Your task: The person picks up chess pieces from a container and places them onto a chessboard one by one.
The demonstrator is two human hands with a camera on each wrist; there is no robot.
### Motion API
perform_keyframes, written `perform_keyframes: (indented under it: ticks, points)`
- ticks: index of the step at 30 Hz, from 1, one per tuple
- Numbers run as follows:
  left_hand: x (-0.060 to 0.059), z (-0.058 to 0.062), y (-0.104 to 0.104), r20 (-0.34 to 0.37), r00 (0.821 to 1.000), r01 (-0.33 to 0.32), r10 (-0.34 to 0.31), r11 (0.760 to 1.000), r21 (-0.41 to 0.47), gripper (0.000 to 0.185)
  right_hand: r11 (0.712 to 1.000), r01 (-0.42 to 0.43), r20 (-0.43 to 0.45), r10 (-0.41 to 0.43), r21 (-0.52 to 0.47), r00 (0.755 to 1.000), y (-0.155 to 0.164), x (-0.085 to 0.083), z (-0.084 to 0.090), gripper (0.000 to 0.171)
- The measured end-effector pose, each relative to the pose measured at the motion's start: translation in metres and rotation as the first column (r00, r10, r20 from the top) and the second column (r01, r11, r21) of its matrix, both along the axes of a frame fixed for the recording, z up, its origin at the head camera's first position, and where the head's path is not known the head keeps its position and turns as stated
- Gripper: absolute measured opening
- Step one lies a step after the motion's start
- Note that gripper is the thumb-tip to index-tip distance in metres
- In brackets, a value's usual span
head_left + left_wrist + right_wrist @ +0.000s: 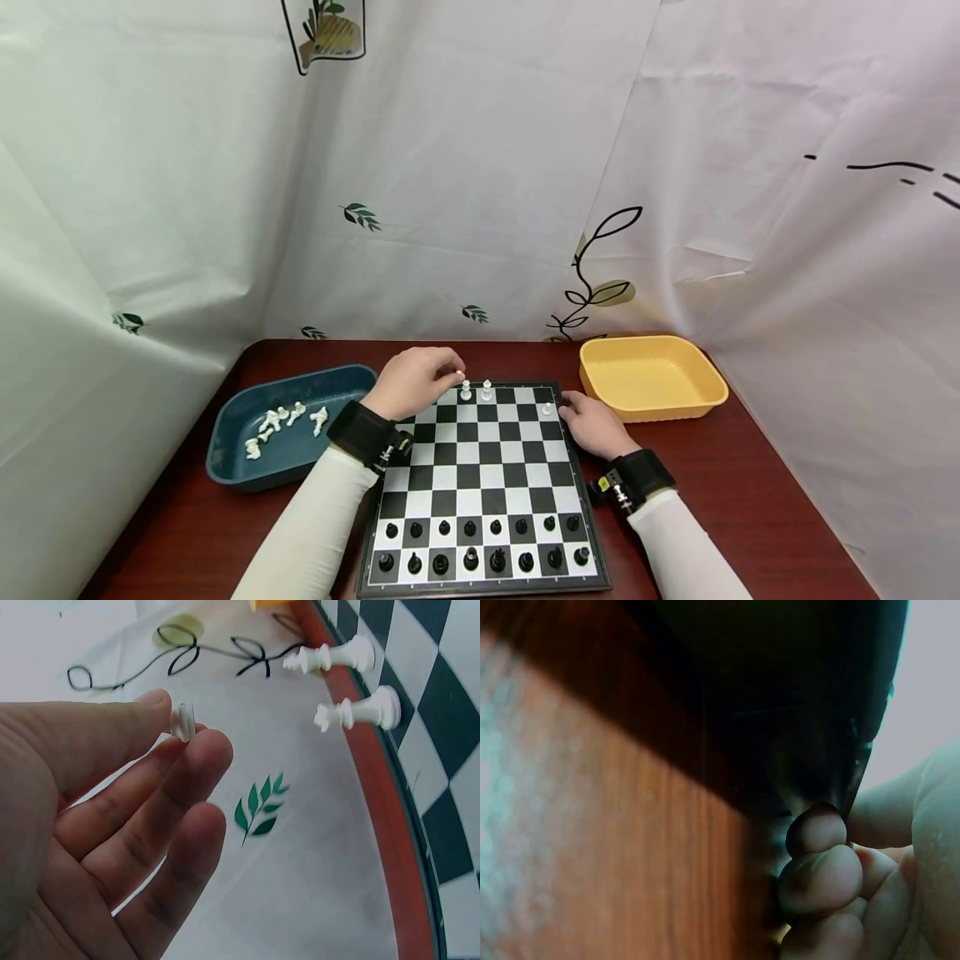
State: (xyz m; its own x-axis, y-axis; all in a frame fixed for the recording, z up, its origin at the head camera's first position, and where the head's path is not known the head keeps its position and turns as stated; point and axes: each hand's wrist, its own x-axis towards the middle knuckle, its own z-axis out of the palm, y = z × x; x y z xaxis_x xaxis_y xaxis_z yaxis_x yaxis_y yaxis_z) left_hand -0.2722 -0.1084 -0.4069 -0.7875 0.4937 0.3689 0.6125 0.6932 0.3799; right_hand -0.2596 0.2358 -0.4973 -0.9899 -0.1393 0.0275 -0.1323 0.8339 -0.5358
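Observation:
Between thumb and fingertips, my left hand (418,382) pinches a small white chess piece (183,722) above the far edge of the chessboard (480,454). Fingers hide most of that piece, so its kind is unclear. Beside this hand, two tall white chess pieces (487,391) stand on the far row, one with a crown-like top (356,709). My right hand (596,425) grips the board's right edge near the far corner, fingers curled against it in the right wrist view. Close to its fingertips stands a small white pawn (547,409).
Black chess pieces (470,559) fill the board's two near rows. A blue tray (225,454) on the left holds several white pieces (276,419) lying down. At the back right sits a yellow tray (652,412) on the brown table (738,492). White patterned cloth (480,167) hangs behind.

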Motion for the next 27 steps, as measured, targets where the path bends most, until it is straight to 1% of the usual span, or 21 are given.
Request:
perform_keyframes:
  ticks: [7,13,18,22,27]
  points:
    - [-0.002,-0.009,0.017,0.041,0.996,0.087,-0.086,0.996,-0.029,0.012,1.000,-0.002,0.009,0.002,0.000,1.000,-0.001,-0.001,0.000,0.046]
    - [-0.002,-0.013,0.031,0.088,0.980,0.180,-0.178,0.984,-0.014,0.015,1.000,0.006,0.008,-0.006,0.017,1.000,-0.001,-0.002,-0.001,0.045]
    - [-0.006,-0.020,0.040,0.103,0.970,0.226,-0.221,0.973,-0.040,0.014,1.000,0.008,0.007,-0.008,0.001,1.000,0.000,0.000,-0.001,0.045]
    - [-0.008,-0.025,0.047,0.110,0.966,0.242,-0.235,0.969,-0.053,0.013,1.000,0.003,-0.017,-0.003,-0.001,1.000,0.002,0.000,-0.003,0.046]
    - [-0.011,-0.030,0.053,0.079,0.956,0.287,-0.282,0.956,-0.066,0.014,1.000,-0.008,-0.025,0.009,0.002,1.000,0.002,-0.001,-0.004,0.046]
